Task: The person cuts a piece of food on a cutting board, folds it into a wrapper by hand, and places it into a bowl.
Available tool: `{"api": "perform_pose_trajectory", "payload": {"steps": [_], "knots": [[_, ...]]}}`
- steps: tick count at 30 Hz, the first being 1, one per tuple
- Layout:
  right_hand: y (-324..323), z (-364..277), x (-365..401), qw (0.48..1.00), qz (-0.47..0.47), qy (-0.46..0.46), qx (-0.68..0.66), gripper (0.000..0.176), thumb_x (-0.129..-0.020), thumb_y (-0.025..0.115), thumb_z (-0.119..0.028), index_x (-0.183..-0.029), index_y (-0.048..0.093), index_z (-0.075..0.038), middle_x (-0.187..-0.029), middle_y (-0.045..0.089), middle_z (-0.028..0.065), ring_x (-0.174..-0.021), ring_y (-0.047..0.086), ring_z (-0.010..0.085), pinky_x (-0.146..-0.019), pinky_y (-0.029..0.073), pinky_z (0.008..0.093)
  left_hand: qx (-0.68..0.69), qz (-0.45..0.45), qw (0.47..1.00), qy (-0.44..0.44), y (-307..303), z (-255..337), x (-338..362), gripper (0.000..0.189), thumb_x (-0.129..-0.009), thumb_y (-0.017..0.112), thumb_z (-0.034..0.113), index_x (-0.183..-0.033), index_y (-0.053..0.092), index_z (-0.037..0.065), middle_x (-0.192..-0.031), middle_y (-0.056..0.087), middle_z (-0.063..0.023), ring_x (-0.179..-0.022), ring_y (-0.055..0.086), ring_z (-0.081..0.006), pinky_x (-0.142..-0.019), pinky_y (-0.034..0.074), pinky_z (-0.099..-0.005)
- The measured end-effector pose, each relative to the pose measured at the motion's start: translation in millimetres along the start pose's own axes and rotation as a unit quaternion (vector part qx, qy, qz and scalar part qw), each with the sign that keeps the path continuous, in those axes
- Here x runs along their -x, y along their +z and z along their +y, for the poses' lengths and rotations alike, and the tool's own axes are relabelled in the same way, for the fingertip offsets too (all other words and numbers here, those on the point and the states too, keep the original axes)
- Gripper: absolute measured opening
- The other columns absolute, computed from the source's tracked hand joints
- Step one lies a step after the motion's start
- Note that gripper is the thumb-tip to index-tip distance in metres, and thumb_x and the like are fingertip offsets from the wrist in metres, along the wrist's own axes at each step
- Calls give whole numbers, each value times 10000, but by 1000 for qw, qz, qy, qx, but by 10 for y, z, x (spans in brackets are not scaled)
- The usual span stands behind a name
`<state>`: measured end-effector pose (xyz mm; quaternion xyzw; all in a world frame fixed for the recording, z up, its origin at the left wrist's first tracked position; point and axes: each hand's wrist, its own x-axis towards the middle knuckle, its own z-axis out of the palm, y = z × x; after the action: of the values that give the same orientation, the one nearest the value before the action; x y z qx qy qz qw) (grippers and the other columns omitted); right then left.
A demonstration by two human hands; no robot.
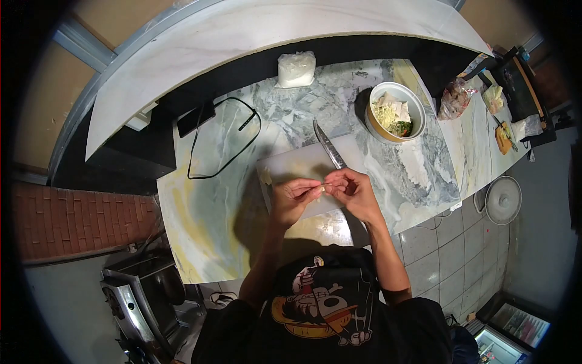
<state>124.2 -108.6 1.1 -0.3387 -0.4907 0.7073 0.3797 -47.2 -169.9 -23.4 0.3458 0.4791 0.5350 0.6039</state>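
Observation:
My left hand (pixel 292 199) and my right hand (pixel 354 193) meet over a white cutting board (pixel 277 165). Thumb and fingertips of both hands are pinched together around a small pale piece (pixel 324 187), too small for me to name. Beyond my right hand lies a kitchen knife (pixel 327 145), its blade pointing away from me across the board's far edge. Some small pale bits are scattered on the board, partly covered by my hands.
A round tub (pixel 374 127) with shredded vegetables, greens and a white piece stands at the far right. At the back sits a bag of white powder (pixel 296 70). A black strap (pixel 260 124) and a phone (pixel 195 120) lie left; a filled plastic bag (pixel 456 99) is far right.

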Motion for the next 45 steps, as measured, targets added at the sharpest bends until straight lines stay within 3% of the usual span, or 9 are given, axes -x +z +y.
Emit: {"api": "perform_pose_trajectory", "payload": {"steps": [9,12,14,18,23,28,38,40,45], "knots": [[-123,488,-171,997,-14,6,76,68,-854,610,94,-913,618,61,-815,643,63,-715,606,106,-639,509,241,-192,54,976,88,-86,-330,-184,196,-846,655,-15,-1041,659,-35,-973,702,-151,-916,681,-194,-828,524,-277],[-138,636,-205,991,12,9,132,107,-819,633,85,-921,618,59,-793,648,100,-700,622,132,-636,506,263,-337,60,919,197,-137,-351,-268,171,-800,663,-13,-969,684,5,-928,697,-151,-850,680,-270,-773,517,-325],[-134,643,-195,953,50,-47,295,166,-780,641,61,-944,618,45,-832,642,169,-733,650,234,-667,508,325,-449,72,849,269,-183,-285,-326,156,-759,661,-6,-906,690,37,-874,685,-135,-798,647,-325,-737,495,-376],[-179,406,-103,881,123,-129,437,224,-763,656,-1,-980,608,27,-920,600,201,-848,597,378,-750,479,437,-418,75,863,274,-284,-420,-441,133,-739,663,-5,-865,680,31,-852,681,-130,-786,636,-327,-743,488,-393],[-300,350,52,811,131,-112,559,283,-764,701,-81,-987,567,32,-938,543,203,-889,539,393,-761,446,455,-391,75,897,190,-248,-366,-433,116,-751,661,5,-864,667,34,-839,660,-101,-812,625,-326,-788,464,-393],[-323,402,75,766,204,-77,605,291,-772,694,-85,-975,529,41,-912,540,209,-858,545,392,-753,451,467,-425,56,870,243,-284,-359,-458,92,-753,661,12,-841,660,38,-802,634,-78,-821,603,-301,-762,443,-390],[-380,435,94,788,133,-64,597,284,-794,687,-95,-937,472,23,-867,571,230,-799,577,438,-684,465,496,-478,107,802,342,-196,-286,-426,77,-707,668,-12,-768,675,36,-825,643,-75,-834,574,-274,-799,438,-373],[-344,377,119,801,106,26,589,298,-787,668,-106,-992,497,27,-939,586,234,-797,608,448,-666,498,492,-471,80,814,330,-237,-323,-451,106,-714,662,-32,-802,685,24,-839,644,-90,-848,579,-283,-786,448,-373],[-276,367,130,839,87,7,537,304,-786,659,-96,-993,471,25,-875,613,261,-768,611,457,-663,495,509,-461,33,835,298,-251,-341,-456,184,-731,610,-57,-875,698,17,-868,644,-102,-875,589,-286,-798,452,-380]]}}
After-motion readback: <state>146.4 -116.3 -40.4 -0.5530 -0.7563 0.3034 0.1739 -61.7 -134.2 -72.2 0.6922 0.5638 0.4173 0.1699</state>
